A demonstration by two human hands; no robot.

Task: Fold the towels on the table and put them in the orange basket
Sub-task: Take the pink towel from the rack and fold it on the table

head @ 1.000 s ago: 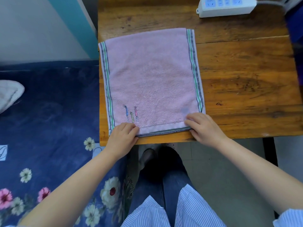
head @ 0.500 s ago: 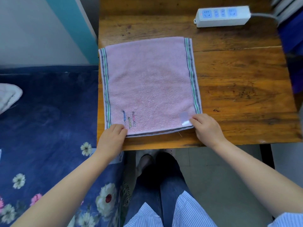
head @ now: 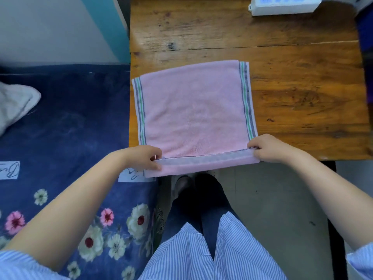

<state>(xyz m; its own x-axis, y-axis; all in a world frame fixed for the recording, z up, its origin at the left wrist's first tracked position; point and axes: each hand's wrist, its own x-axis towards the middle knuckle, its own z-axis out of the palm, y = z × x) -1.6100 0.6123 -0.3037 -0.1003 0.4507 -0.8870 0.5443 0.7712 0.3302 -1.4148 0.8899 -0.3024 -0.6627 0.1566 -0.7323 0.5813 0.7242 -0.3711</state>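
Note:
A pink towel [head: 193, 112] with striped side borders lies on the wooden table [head: 292, 93], its near edge hanging past the table's front. My left hand [head: 141, 157] pinches the towel's near left corner. My right hand [head: 268, 147] pinches the near right corner. Between the hands the near edge is lifted and stretched taut, showing its underside. The orange basket is not in view.
A white power strip [head: 282, 5] sits at the table's far right. To the left lies a blue floral bedspread [head: 60, 138] with a grey-white cloth [head: 14, 106] on it. My legs and shoes are below the table's front edge.
Both hands have pinched the near corners and pulled the towel toward me, lifting its near edge off the table. The towel has slid nearer; the embroidered figures no longer show.

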